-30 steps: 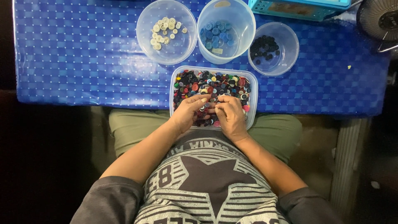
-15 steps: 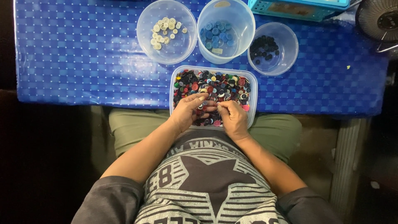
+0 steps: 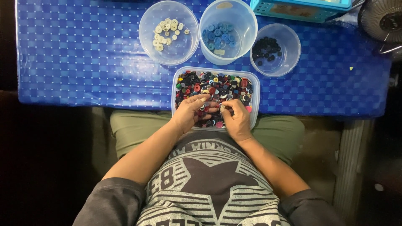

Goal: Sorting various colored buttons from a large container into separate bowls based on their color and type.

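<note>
Mixed buttons [image 3: 217,86] under both hands

The left hand [image 3: 190,114] is spreading a little: its fingers [image 3: 206,100] are now reaching farther right across the buttons [image 3: 213,86] than a second ago. The right hand [image 3: 236,119] is drawing slightly nearer and right, its fingertips [image 3: 224,106] curling in at the tray's [image 3: 256,90] middle, where they seem to be pinching something too small to tell.
</note>
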